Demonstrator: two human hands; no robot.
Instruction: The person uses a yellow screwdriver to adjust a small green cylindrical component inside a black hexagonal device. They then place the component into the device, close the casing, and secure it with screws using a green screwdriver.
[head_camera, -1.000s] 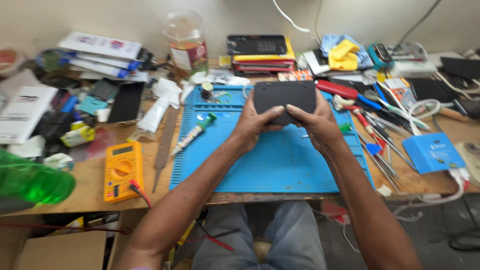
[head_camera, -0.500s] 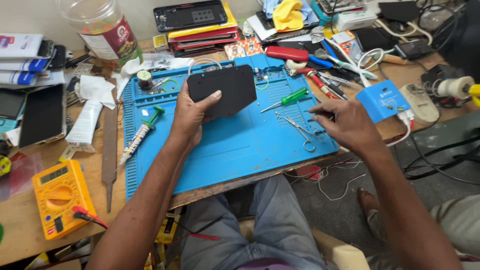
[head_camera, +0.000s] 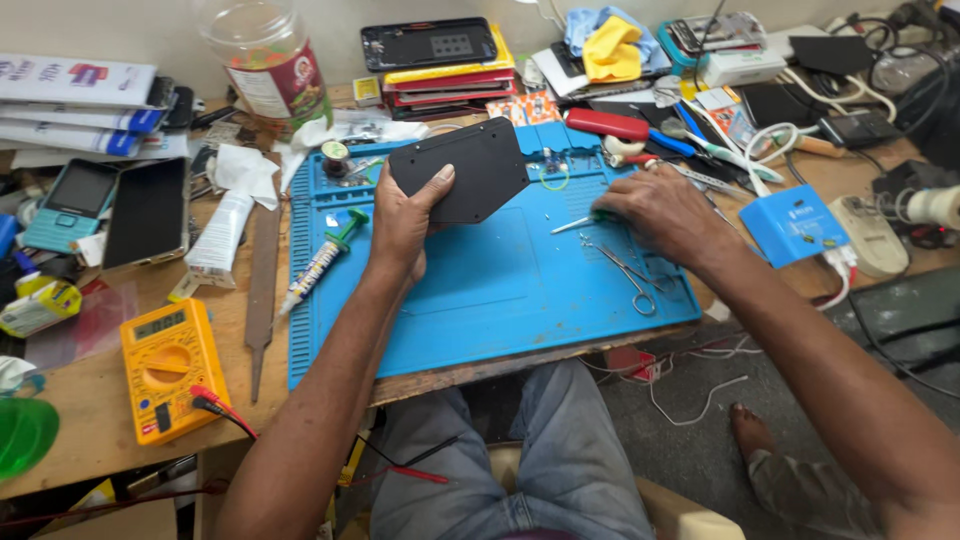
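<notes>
My left hand (head_camera: 405, 222) grips a black plastic device cover (head_camera: 462, 168) by its lower left edge and holds it tilted over the blue work mat (head_camera: 480, 290). My right hand (head_camera: 655, 213) rests on the right part of the mat, fingers closed on a green-handled screwdriver (head_camera: 578, 222) whose metal tip points left. Metal tweezers (head_camera: 628, 276) lie on the mat just below my right hand. A syringe with a green plunger (head_camera: 322, 262) lies left of my left wrist.
A yellow multimeter (head_camera: 165, 365) with red probe lead sits at front left, a metal file (head_camera: 262, 285) beside the mat. Phones (head_camera: 148, 210), a plastic jar (head_camera: 265, 60), stacked devices (head_camera: 440, 60), a blue box (head_camera: 795, 222) and tangled cables crowd the wooden bench.
My right hand left the black cover, went to the mat's right side, then took hold of the green-handled screwdriver. My left hand alone keeps the cover. The view has shifted.
</notes>
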